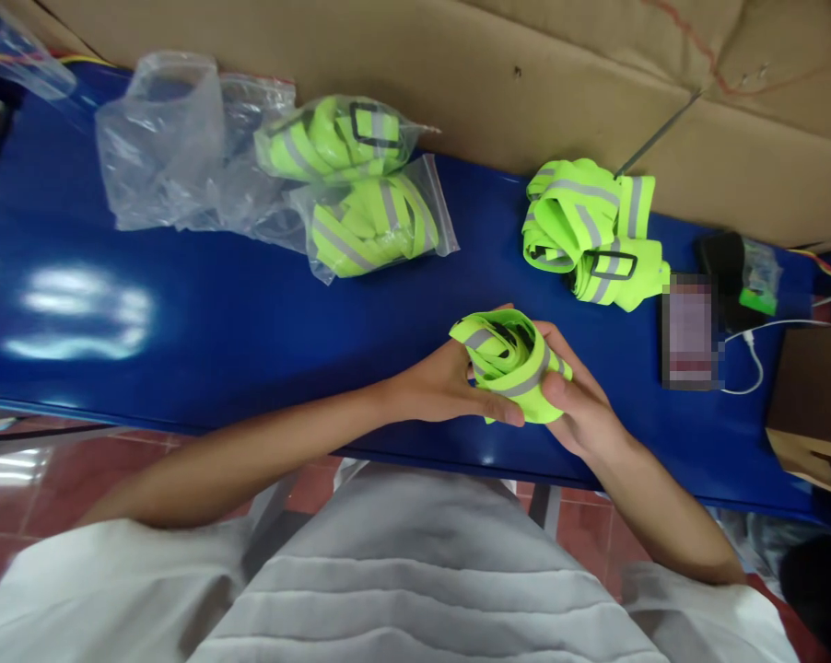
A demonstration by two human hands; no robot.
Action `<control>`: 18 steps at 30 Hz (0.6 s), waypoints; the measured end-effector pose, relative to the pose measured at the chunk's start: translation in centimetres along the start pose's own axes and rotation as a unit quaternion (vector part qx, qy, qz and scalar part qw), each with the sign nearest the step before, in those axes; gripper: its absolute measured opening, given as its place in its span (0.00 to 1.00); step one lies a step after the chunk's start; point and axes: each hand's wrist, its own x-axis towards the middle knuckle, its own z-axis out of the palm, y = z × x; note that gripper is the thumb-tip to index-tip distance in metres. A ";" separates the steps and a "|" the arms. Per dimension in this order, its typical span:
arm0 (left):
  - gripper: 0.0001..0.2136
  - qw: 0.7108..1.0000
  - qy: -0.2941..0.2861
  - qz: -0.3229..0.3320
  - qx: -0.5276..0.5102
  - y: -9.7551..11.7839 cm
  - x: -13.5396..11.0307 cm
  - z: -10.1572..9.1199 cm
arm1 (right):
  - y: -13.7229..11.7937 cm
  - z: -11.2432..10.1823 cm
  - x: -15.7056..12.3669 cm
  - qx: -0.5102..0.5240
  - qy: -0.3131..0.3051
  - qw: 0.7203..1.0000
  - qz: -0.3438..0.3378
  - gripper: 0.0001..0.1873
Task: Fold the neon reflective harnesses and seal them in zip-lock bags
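Between my two hands is a rolled-up neon yellow reflective strap point(526, 368) with grey stripes, held just above the blue table's front edge. My left hand point(450, 387) grips its left side, thumb along the bottom. My right hand point(581, 396) closes round its right side, thumb pressed on the front. Further back on the right lie more loose reflective straps point(581, 212) in a bundle, one with a black buckle point(613, 265). To the left, two similar straps sit in clear bags, one bag point(339, 138) behind the other bag point(378, 226).
Crumpled clear plastic bags point(173, 147) lie at the back left of the blue table point(201, 341). Cardboard point(422, 74) walls the back. On the right are a blurred-out phone-like object point(690, 331), a white cable point(751, 345), a black item point(723, 267) and an open cardboard box point(813, 396).
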 end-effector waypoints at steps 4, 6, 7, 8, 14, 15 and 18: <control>0.52 0.983 0.109 0.142 0.026 -1.4 0.4 -0.2 | 1.3 1.0 1.1 0.094 -0.022 0.994 0.047 0.31; 0.48 0.971 0.152 0.177 0.042 -1.4 0.6 -0.3 | 2.1 1.5 1.6 0.104 -0.003 0.993 0.051 0.35; 0.44 0.972 0.158 0.168 0.042 -1.3 0.6 -0.4 | 2.4 1.6 1.9 0.091 0.016 0.995 0.043 0.36; 0.40 0.975 0.157 0.150 0.038 -1.2 0.7 -0.4 | 2.6 1.6 2.0 0.063 0.037 0.997 0.027 0.36; 0.36 0.983 0.142 0.107 0.033 -0.2 0.9 -0.5 | 1.8 -0.7 1.4 -0.262 0.066 0.957 -0.103 0.35; 0.36 0.985 0.131 0.105 0.036 -0.1 1.0 -0.5 | 1.7 -1.1 1.3 -0.287 0.049 0.949 -0.122 0.35; 0.36 0.990 0.102 0.097 0.026 0.2 1.0 -0.7 | 1.7 -1.5 1.3 -0.323 0.030 0.934 -0.150 0.35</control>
